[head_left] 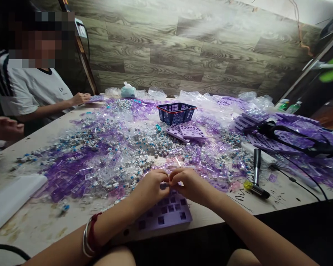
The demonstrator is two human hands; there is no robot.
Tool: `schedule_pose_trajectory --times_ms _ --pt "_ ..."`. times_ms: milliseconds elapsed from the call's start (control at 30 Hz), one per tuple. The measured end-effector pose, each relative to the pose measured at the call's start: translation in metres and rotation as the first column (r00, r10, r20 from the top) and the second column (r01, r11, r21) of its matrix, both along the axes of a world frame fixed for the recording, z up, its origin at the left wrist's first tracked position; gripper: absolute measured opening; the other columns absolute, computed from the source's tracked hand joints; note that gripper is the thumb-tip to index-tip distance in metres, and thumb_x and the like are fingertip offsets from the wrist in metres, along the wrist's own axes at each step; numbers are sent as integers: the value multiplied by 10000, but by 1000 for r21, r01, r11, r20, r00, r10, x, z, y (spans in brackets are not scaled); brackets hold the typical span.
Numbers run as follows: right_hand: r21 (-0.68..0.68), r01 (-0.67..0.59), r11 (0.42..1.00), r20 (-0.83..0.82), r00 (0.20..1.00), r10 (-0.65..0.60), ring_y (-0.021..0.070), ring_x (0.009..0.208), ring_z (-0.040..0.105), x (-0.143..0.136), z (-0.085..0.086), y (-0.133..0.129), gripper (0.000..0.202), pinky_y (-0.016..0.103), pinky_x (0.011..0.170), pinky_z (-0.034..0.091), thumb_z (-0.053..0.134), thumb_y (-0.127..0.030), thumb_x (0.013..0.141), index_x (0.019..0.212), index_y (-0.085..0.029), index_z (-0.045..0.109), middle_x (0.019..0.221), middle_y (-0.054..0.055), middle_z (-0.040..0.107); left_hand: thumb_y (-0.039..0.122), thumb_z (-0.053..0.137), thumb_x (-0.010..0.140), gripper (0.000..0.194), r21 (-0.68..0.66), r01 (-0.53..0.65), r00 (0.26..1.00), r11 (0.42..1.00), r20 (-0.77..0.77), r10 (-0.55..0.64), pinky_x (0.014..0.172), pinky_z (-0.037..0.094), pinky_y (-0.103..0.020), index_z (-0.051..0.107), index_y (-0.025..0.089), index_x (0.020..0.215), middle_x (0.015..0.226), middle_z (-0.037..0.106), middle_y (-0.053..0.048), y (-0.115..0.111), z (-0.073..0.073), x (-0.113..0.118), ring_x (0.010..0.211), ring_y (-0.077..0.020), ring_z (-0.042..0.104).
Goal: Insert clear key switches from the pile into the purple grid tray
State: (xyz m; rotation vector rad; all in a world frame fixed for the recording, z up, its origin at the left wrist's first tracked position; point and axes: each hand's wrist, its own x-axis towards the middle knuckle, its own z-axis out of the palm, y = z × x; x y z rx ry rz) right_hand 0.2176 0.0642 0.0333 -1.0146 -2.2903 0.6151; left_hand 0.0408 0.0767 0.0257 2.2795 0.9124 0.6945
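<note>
My left hand (152, 186) and my right hand (189, 184) meet over a light-purple keyboard frame (174, 220) at the table's near edge. Fingers and thumbs of both are pinched together, fingertips touching or almost so. Whatever small piece sits between them is too hidden to name. The frame lies flat with rows of square holes, and its far part is covered by my hands. Just beyond are loose key switches (144, 142), white with blue, and clear and purple keycaps (74, 173) in a wide heap.
A dark blue basket (176, 115) stands mid-table behind two stacked purple frames (192, 132). To the right lie a hammer (256, 173), black glasses (299, 138) and cables. A white panel (15, 201) lies left. A co-worker (36, 88) sits at left holding a purple piece.
</note>
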Motion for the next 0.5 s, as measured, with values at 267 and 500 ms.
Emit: schedule_pose_trajectory --times_ms 267,500 --pt "-81 74 994 216 975 -55 102 576 557 -7 10 0 237 199 586 383 586 33 730 619 -148 690 642 36 657 125 614 769 186 -135 55 995 989 93 -43 800 491 -247 760 208 849 924 733 -19 5 -2 -5 858 -184 668" --pt "-45 215 976 576 804 -151 81 526 458 -23 33 -11 239 218 540 279 521 -8 773 650 -119 694 638 63 634 75 589 715 204 -251 67 997 966 55 -55 680 457 -207 763 181 699 801 737 -10 10 7 -3 750 -170 665"
